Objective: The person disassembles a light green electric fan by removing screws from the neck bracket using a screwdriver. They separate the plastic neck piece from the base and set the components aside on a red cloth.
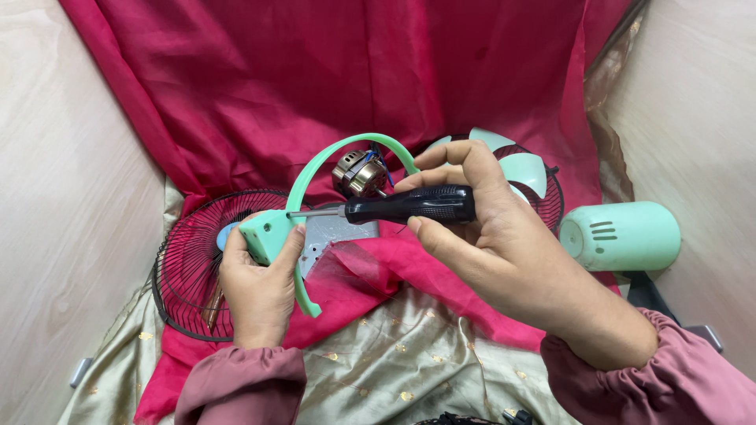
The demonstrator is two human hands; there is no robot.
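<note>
At centre frame our right hand (pixel 480 228) wraps closed around the black-handled screwdriver (pixel 394 207), its tip set into the green fan bracket (pixel 272 232). Our left hand (pixel 260 283) clamps that bracket's block, left of centre. If the tip sits crooked, we judge it could slip toward our left thumb, or the bracket could twist. We cannot see the screw itself; the motor (pixel 361 175) behind the arc is partly hidden, and the grille (pixel 189 267) is half covered
</note>
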